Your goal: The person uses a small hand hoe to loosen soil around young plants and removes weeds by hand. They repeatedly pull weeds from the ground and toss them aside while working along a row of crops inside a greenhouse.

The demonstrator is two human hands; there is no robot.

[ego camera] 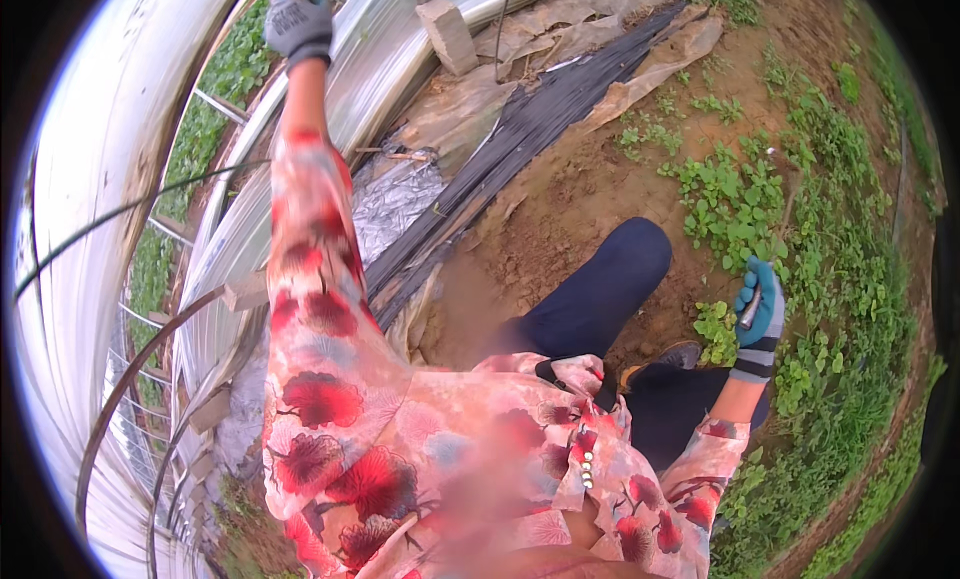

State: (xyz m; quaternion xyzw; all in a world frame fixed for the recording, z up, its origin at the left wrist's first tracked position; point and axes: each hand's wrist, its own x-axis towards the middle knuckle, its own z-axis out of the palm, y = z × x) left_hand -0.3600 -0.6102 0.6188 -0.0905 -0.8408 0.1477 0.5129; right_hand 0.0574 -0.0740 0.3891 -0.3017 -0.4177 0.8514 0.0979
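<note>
My left hand (298, 23), in a grey knitted glove, reaches out to the upper left over the greenhouse's plastic film (375, 61). Its fingers meet the picture's top edge beside a blurred brownish clump; whether they hold it is unclear. On the right, my right hand (760, 301), in a grey glove with a teal coated palm, is closed round the handle of a long thin hand tool (750, 306). The tool's shaft points away from me over low green weeds (727, 196); its far end is hard to make out among the leaves.
Black plastic sheeting (517, 136) runs diagonally beside bare soil (555, 181). A concrete block (448, 37) stands by the film, with silvery film (397, 196) lower down. Dark bent hoops (124, 384) cross the left side. My bent knee (637, 256) is over the soil.
</note>
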